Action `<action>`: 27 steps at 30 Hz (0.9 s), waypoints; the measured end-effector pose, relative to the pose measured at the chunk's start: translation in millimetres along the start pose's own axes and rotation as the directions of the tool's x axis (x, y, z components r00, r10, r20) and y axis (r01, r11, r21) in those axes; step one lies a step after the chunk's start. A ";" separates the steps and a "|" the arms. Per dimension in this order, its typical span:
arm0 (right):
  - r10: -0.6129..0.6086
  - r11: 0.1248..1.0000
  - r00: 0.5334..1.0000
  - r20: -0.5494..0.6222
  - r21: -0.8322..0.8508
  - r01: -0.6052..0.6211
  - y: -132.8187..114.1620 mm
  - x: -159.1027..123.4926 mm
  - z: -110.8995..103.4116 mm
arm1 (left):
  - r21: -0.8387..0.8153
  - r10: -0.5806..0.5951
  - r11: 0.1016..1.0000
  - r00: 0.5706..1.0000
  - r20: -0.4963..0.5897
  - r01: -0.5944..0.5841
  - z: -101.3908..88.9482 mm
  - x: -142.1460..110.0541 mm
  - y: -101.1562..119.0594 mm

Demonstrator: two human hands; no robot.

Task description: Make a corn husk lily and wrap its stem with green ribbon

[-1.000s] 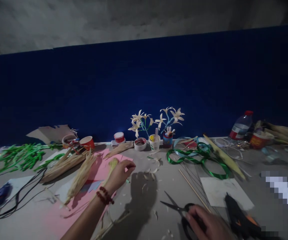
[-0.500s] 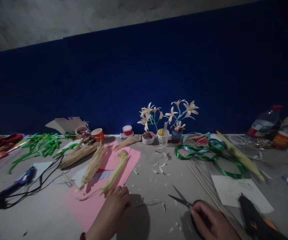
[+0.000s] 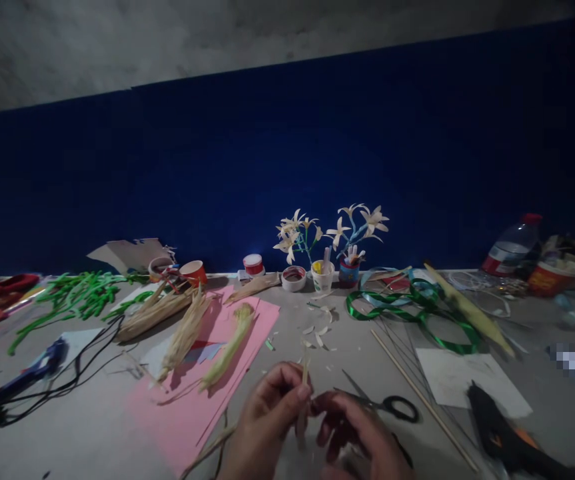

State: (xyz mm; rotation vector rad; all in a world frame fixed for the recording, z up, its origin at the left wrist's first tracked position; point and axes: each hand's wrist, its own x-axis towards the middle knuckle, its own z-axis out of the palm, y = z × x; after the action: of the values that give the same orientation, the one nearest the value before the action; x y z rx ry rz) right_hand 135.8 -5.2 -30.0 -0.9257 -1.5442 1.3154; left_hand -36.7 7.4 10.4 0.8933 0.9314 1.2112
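Note:
My left hand (image 3: 277, 417) is closed, its thumb and fingers pinching a thin pale strip (image 3: 306, 373) that looks like corn husk and stands upright. Close on its right is my right hand (image 3: 360, 433), fingers loosely bent and apart. Its index fingertip comes up beside the strip; whether it touches, I cannot tell. Black-handled scissors (image 3: 401, 408) lie on the table partly behind the right hand, blades pointing up and left. Below the left wrist runs a thin tan stalk (image 3: 212, 450). Pale petal-like scraps (image 3: 320, 340) are scattered beyond the hands.
Pink paper (image 3: 262, 327) at left carries dried corn husks (image 3: 184, 340). Two white flower stems (image 3: 297, 233) stand in small cups at the back. Green ribbon (image 3: 452, 340), a thin stick (image 3: 417, 393) and a black glue gun (image 3: 502, 433) lie right; a blue glue gun (image 3: 27, 380) lies left.
My right hand has let go of the scissors, which now lie on the table. My left hand has moved right and lifted the pale strip, and both hands have come together.

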 end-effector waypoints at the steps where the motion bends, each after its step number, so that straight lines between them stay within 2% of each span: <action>1: 0.040 0.998 0.999 0.000 0.049 -0.040 -2.2 1.1 3.0 | -0.066 -0.030 0.997 0.999 -0.040 0.027 7.1 2.9 -6.7; 4: 0.102 0.984 0.995 -0.009 0.147 -0.099 -4.4 1.0 7.7 | -0.132 -0.011 0.991 0.987 -0.159 -0.010 18.6 8.4 -21.3; 7: 0.134 0.972 0.991 -0.018 0.199 -0.128 3.0 -1.3 10.9 | -0.192 -0.012 0.981 0.981 -0.192 -0.025 22.9 9.7 -28.4; 10: 0.170 0.967 0.974 -0.152 0.213 -0.136 15.1 -2.5 13.1 | -0.291 -0.119 0.955 0.967 -0.225 0.050 25.6 9.8 -31.1; 12: 0.171 0.969 0.965 -0.198 0.210 -0.128 20.2 -2.5 12.5 | -0.341 -0.192 0.934 0.950 -0.246 0.101 26.9 9.8 -31.3; 15: 0.181 0.965 0.979 -0.094 0.210 -0.158 18.8 -2.2 9.1 | -0.386 -0.256 0.912 0.929 -0.267 0.140 29.1 9.7 -29.6; 18: 0.191 0.944 0.982 -0.016 0.277 -0.179 11.6 -1.5 7.1 | -0.417 -0.246 0.903 0.919 -0.310 0.101 32.6 9.1 -27.8; 21: 0.247 0.907 0.969 -0.008 0.353 -0.228 7.2 -0.1 8.0 | -0.428 -0.214 0.901 0.928 -0.304 0.068 35.4 7.8 -29.1; 23: 0.288 0.878 0.957 0.046 0.387 -0.283 7.5 1.0 8.7 | -0.426 -0.210 0.902 0.937 -0.281 0.074 35.5 7.1 -32.0; 27: 0.290 0.883 0.950 0.115 0.351 -0.312 13.8 3.1 8.0 | -0.379 -0.144 0.924 0.966 -0.216 0.053 31.2 8.5 -39.6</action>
State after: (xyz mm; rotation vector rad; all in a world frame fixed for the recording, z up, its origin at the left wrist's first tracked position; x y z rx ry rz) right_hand 127.1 -2.7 -43.5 -0.9145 -1.1656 1.7957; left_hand 7.1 8.6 -15.8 0.3985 0.8862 1.3699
